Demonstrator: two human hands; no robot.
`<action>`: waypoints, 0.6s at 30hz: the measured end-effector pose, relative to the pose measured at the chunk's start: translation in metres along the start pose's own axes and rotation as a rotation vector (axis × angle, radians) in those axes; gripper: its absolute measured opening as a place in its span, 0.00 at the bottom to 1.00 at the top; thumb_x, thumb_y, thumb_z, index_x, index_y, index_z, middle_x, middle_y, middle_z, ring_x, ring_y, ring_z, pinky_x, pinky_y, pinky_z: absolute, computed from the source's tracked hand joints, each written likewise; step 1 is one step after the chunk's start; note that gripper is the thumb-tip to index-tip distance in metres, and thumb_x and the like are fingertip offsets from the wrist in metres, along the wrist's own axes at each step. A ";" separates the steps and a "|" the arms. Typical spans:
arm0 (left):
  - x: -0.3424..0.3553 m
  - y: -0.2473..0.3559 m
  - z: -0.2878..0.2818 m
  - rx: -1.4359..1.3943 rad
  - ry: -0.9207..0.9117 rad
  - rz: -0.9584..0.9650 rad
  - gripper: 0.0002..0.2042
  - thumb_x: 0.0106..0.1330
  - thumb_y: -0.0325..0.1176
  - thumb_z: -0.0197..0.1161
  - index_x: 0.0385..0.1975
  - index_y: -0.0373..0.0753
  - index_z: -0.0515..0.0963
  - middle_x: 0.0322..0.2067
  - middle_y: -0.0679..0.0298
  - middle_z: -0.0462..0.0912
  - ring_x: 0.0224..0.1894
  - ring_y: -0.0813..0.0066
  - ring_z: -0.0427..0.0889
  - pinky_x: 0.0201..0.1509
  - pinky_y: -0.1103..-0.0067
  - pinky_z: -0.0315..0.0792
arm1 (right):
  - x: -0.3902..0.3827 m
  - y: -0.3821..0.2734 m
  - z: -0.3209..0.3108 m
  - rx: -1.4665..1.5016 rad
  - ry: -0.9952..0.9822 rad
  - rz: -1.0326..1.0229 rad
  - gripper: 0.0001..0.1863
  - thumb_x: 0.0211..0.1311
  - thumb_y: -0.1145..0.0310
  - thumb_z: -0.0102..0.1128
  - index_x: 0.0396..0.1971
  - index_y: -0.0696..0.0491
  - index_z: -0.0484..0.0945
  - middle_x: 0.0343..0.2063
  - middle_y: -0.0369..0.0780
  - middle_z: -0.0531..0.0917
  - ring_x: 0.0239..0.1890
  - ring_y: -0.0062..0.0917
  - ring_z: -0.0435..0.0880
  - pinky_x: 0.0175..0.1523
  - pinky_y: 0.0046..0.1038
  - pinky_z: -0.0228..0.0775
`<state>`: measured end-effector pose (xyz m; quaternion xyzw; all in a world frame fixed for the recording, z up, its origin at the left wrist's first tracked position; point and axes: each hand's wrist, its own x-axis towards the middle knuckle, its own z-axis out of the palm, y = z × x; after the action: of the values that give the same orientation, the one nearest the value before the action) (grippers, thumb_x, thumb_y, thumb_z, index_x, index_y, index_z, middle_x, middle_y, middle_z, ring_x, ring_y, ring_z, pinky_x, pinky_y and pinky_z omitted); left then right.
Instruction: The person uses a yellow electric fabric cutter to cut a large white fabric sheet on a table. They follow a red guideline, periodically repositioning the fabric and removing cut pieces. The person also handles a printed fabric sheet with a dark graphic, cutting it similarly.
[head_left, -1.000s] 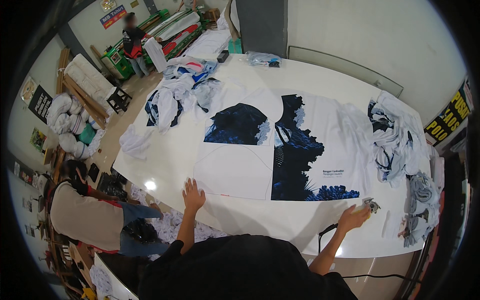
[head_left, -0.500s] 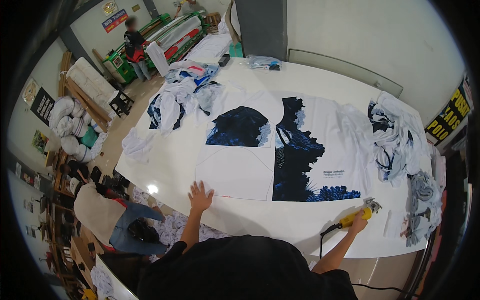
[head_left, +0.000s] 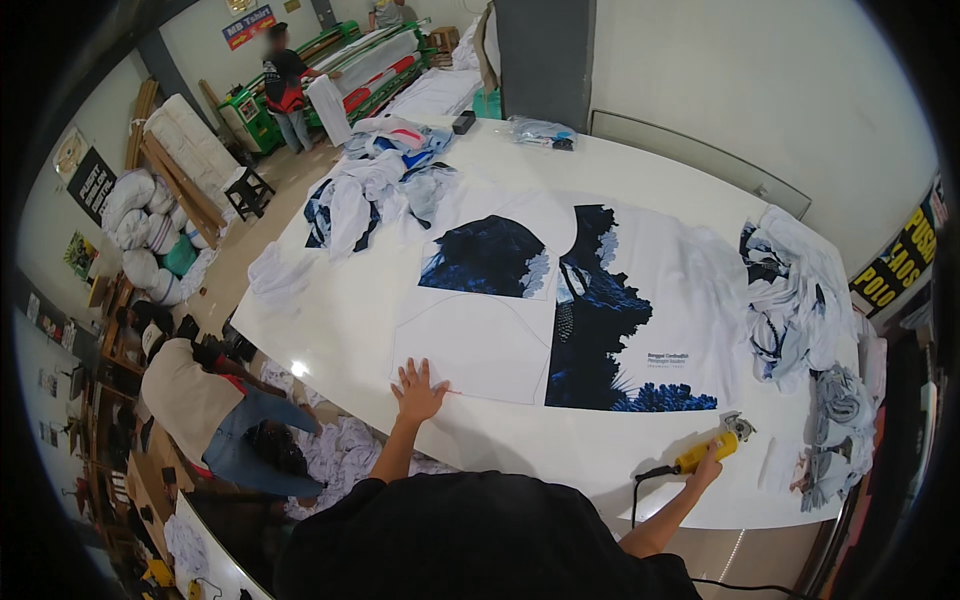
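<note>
A printed sheet of white fabric (head_left: 470, 345) lies flat before me, with a dark blue sleeve-shaped print (head_left: 485, 257) and a thin outline of a second one below it. My left hand (head_left: 418, 390) rests on its lower left edge with fingers spread. To its right is a white shirt panel (head_left: 690, 290) with a dark blue coral print along its left side and bottom. My right hand (head_left: 708, 463) is wrapped around the yellow body of an electric rotary fabric cutter (head_left: 722, 447). The cutter's round metal head is just below the panel's lower right corner, apart from the fabric.
Crumpled fabric pieces (head_left: 365, 190) are heaped at the table's far left; more piles (head_left: 790, 300) line the right edge. A plastic bag (head_left: 540, 132) lies at the back. One person (head_left: 205, 410) bends at left; another (head_left: 288, 85) stands by a green machine (head_left: 355, 75).
My left hand has shifted right onto the fabric's lower left edge. The view has moved slightly; the cutter stays in my right hand near the panel's lower right corner.
</note>
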<state>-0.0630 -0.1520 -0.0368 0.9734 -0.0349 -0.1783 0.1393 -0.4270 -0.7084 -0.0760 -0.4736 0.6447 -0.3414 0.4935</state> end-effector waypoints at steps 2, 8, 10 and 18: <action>-0.004 -0.017 -0.003 -0.001 0.002 -0.045 0.45 0.71 0.67 0.50 0.81 0.46 0.47 0.81 0.47 0.37 0.81 0.36 0.33 0.76 0.35 0.34 | -0.016 -0.008 -0.001 0.178 -0.055 0.071 0.30 0.64 0.49 0.70 0.42 0.66 0.77 0.32 0.48 0.84 0.30 0.35 0.87 0.33 0.35 0.81; 0.004 -0.048 0.000 -0.020 0.039 -0.078 0.46 0.71 0.68 0.48 0.81 0.45 0.46 0.80 0.43 0.37 0.81 0.34 0.34 0.77 0.36 0.35 | -0.063 -0.009 -0.027 0.393 -0.253 0.124 0.26 0.70 0.52 0.61 0.51 0.61 0.72 0.35 0.47 0.81 0.28 0.33 0.84 0.30 0.32 0.80; 0.007 -0.052 -0.003 -0.027 0.074 -0.062 0.46 0.71 0.67 0.49 0.81 0.44 0.47 0.80 0.42 0.38 0.81 0.34 0.35 0.76 0.36 0.35 | -0.107 -0.021 -0.024 0.478 -0.272 0.141 0.26 0.71 0.52 0.58 0.54 0.60 0.71 0.39 0.47 0.81 0.30 0.32 0.84 0.32 0.32 0.80; 0.044 -0.025 -0.017 0.001 0.055 0.154 0.47 0.69 0.67 0.54 0.80 0.43 0.49 0.79 0.40 0.40 0.80 0.31 0.38 0.75 0.35 0.39 | -0.207 -0.031 -0.007 0.190 -0.609 0.089 0.18 0.69 0.62 0.58 0.51 0.58 0.67 0.37 0.45 0.80 0.29 0.32 0.85 0.30 0.33 0.83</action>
<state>-0.0155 -0.1285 -0.0439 0.9724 -0.1059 -0.1405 0.1531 -0.4115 -0.5224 0.0191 -0.4773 0.4528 -0.2207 0.7200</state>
